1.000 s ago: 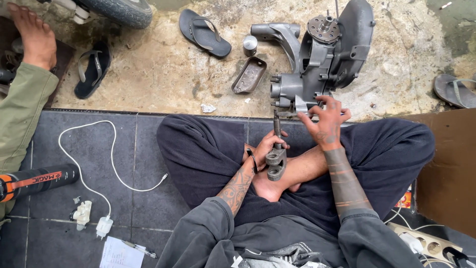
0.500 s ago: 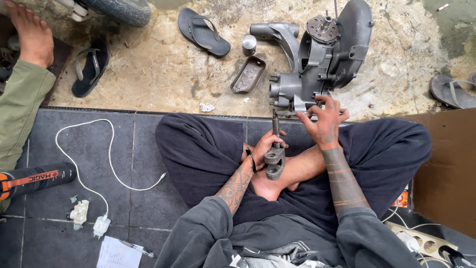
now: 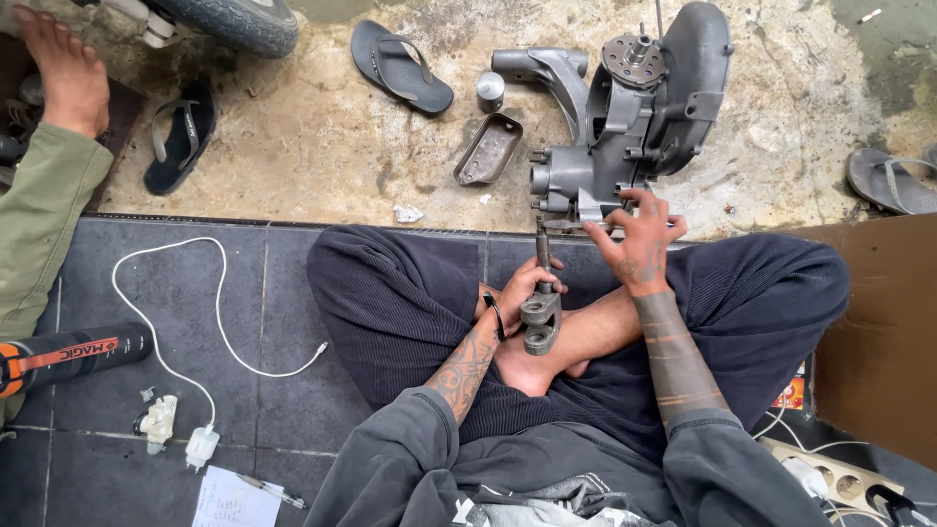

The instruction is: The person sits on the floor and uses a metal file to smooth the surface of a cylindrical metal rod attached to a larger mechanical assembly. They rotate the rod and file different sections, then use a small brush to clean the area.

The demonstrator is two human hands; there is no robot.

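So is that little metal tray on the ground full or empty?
Empty, as far as shows. The metal tray lies open side up on the concrete beside the engine casing, with only a bare, grimy bottom visible.

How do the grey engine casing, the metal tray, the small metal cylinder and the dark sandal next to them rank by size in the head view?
Largest to smallest:
1. Grey engine casing, which the right hand touches.
2. Dark sandal.
3. Metal tray, somewhat smaller than the sandal.
4. Small metal cylinder.
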